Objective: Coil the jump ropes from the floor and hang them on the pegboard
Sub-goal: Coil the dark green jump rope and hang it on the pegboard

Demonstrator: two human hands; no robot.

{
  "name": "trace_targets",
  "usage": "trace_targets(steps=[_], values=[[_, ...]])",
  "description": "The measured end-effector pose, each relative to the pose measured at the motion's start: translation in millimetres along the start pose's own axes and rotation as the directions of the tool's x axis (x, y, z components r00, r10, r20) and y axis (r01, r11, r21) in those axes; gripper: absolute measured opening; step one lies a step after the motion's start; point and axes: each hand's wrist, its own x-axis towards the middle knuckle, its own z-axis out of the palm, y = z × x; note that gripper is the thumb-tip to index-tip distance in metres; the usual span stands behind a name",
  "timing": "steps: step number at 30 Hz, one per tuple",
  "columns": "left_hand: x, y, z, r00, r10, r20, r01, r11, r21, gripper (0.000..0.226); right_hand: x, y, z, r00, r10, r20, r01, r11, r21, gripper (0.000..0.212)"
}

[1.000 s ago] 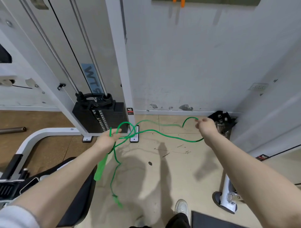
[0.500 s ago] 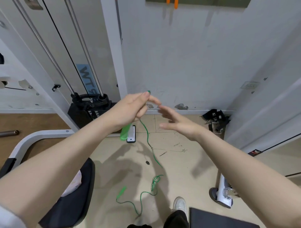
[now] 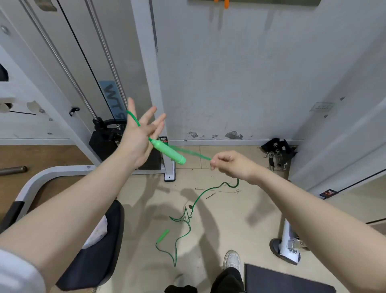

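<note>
A green jump rope runs over the web of my left hand [image 3: 140, 133] and across its palm. That hand is raised with its fingers spread straight. One green handle [image 3: 168, 152] hangs just below the palm. From there a blurred stretch of rope [image 3: 194, 154] leads to my right hand [image 3: 231, 165], which pinches it with curled fingers. The rest of the rope [image 3: 200, 195] drops from the right hand to the beige floor. It ends in loose bends at the second handle [image 3: 163, 235]. The pegboard's lower edge [image 3: 261, 1] with orange hooks [image 3: 226, 3] shows at the top.
A cable machine with a black weight stack [image 3: 100, 144] and white upright [image 3: 150, 83] stands at the left. A black seat pad [image 3: 98, 251] is below my left arm. Black straps and clips [image 3: 277, 152] lie by the wall. A white machine foot [image 3: 288, 246] and my shoe [image 3: 231, 259] are at lower right.
My hands have drawn apart. The left hand's fingers spread straight with the rope across the palm, and the right hand took hold of the rope and pulled it rightward.
</note>
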Motion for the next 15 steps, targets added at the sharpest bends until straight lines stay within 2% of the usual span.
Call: trace_targets(steps=[2,3,4,5,7,9,11,13,14,15], values=[[-0.7,-10.9,5.6,0.997,-0.074,0.039,0.066,0.983,0.172,0.093,-7.3,-22.6,0.9,0.957,-0.026,0.289,0.065,0.99,-0.124,0.023],[-2.1,-16.9,8.1,0.992,-0.105,0.075,0.078,0.95,0.302,0.092,-9.4,-34.5,-0.2,0.925,-0.058,0.376,0.1,0.991,-0.093,0.022],[-4.6,-22.5,10.2,0.982,-0.145,0.123,0.081,0.905,0.417,0.088,-10.2,-45.9,-3.2,0.912,-0.105,0.397,0.121,0.993,-0.014,0.021],[-8.0,-28.5,11.3,0.965,-0.2,0.172,0.09,0.863,0.496,0.081,-10.3,-55.8,-7.7,0.917,-0.161,0.364,0.139,0.986,0.086,0.02],[-17.9,-37.7,13.2,0.914,-0.324,0.245,0.149,0.829,0.539,0.063,-8.0,-69.0,-18.2,0.946,-0.248,0.208,0.189,0.945,0.269,0.021],[-25.9,-40.3,16.4,0.857,-0.423,0.295,0.206,0.805,0.556,0.047,-1.6,-72.7,-25.5,0.963,-0.267,0.032,0.24,0.909,0.34,0.023],[-28.5,-38.6,20.8,0.768,-0.533,0.355,0.297,0.787,0.541,0.067,9.3,-69.1,-24.5,0.968,-0.228,-0.108,0.251,0.91,0.329,0.029],[-35.9,-31.8,28.0,0.617,-0.61,0.497,0.395,0.786,0.475,0.087,19.2,-62.4,-15.3,0.96,-0.172,-0.219,0.236,0.922,0.307,0.03],[-39.7,-28.0,31.9,0.56,-0.599,0.572,0.421,0.8,0.427,0.088,23.0,-58.6,-9.0,0.953,-0.153,-0.259,0.227,0.932,0.283,0.03],[-41.4,-25.1,34.8,0.541,-0.561,0.626,0.427,0.825,0.371,0.082,26.1,-53.3,-2.5,0.95,-0.143,-0.277,0.216,0.943,0.253,0.028]])
